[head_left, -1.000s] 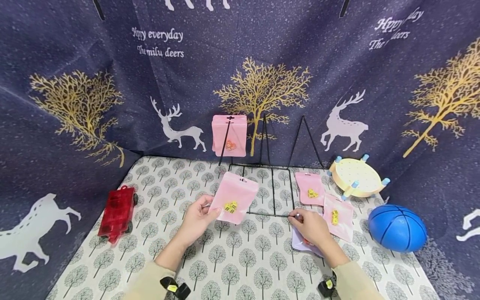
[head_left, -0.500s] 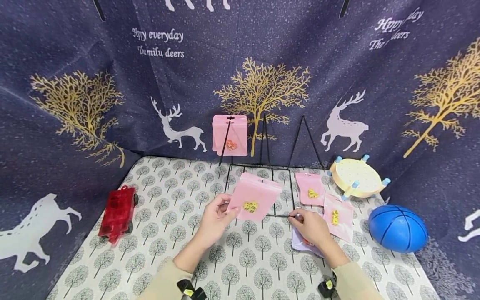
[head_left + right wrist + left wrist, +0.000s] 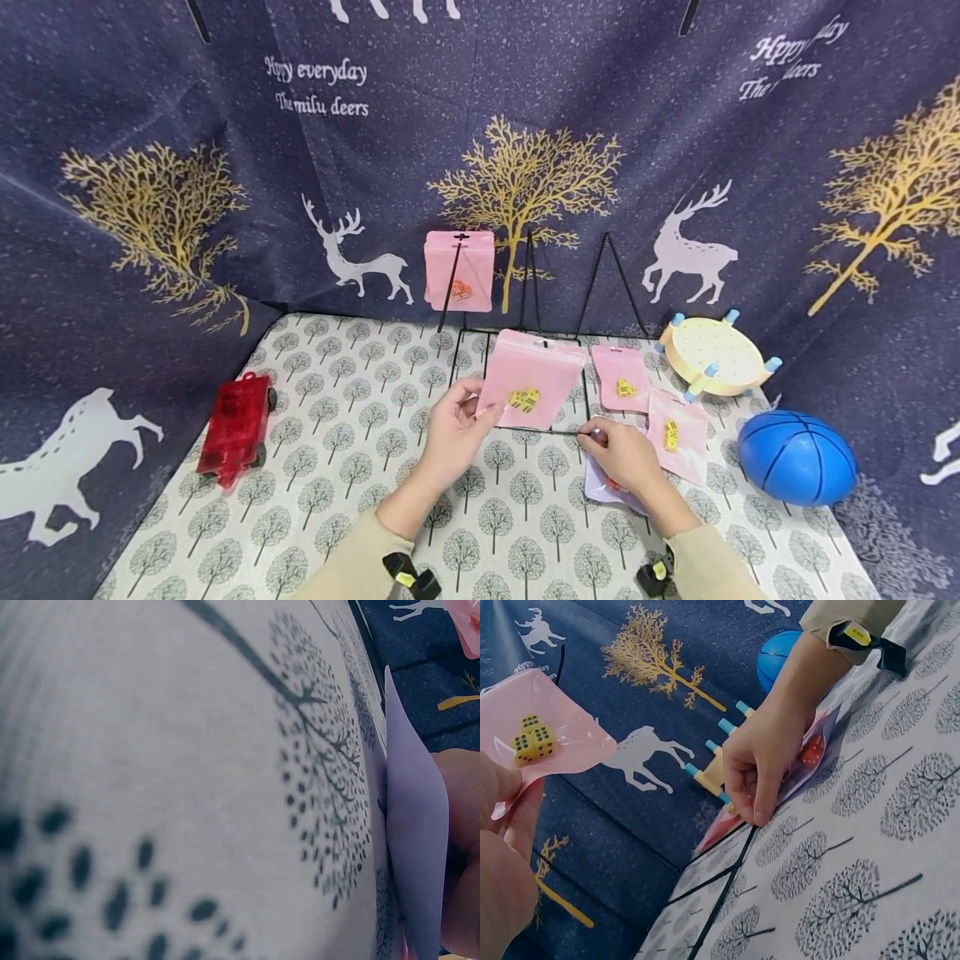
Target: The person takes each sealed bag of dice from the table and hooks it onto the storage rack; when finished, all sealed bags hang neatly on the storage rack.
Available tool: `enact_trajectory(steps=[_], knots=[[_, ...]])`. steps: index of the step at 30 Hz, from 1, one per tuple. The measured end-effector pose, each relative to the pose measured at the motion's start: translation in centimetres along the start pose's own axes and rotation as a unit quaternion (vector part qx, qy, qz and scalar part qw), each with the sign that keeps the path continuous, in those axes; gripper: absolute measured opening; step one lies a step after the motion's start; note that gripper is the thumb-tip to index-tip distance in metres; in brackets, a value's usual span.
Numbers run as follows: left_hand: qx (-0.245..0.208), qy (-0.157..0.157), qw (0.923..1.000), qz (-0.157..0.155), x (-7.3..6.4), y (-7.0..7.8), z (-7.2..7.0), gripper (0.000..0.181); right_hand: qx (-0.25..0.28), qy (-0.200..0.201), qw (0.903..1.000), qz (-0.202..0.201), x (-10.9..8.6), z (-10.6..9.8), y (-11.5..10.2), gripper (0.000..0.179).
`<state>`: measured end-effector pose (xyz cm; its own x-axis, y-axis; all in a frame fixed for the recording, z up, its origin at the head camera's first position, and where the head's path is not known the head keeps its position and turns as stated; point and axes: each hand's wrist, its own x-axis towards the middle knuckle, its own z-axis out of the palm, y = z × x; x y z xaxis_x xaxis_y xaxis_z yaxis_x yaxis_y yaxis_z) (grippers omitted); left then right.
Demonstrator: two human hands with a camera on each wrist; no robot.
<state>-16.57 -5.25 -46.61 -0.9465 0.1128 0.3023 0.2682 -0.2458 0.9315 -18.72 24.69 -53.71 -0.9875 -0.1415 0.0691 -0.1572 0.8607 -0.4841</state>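
My left hand (image 3: 453,437) pinches a pink zip bag (image 3: 536,358) by its lower left edge, holding it up over the black wire rack (image 3: 587,398). Yellow dice (image 3: 534,741) show through its front. My right hand (image 3: 626,457) pinches the rack's near right corner, seen also in the left wrist view. Beneath that hand lies a purple bag (image 3: 600,490), with red dice (image 3: 811,752) inside. Pink bags (image 3: 442,267) with orange dice hang on the rack's left prong. Its other two prongs carry nothing.
Two pink bags, one farther back (image 3: 609,379) and one nearer (image 3: 690,457), lie right of the rack with yellow dice inside. Beyond stand a yellow round toy (image 3: 716,354) with blue-tipped legs and a blue ball (image 3: 797,458). A red toy car (image 3: 236,425) sits far left. A dark curtain hangs behind.
My left hand has carried the pink bag rightward and slightly up, from the rack's left side toward its middle and right. My right hand keeps its hold on the rack's corner.
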Motion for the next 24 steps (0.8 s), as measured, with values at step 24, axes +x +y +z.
enact_trajectory(steps=[24], knots=[[-0.015, 0.046, 0.9988, 0.007, 1.3, -0.5, 1.6, 0.023, -0.002, 0.007, 0.9999, -0.01, -0.1, 0.0, 0.0, 0.009]])
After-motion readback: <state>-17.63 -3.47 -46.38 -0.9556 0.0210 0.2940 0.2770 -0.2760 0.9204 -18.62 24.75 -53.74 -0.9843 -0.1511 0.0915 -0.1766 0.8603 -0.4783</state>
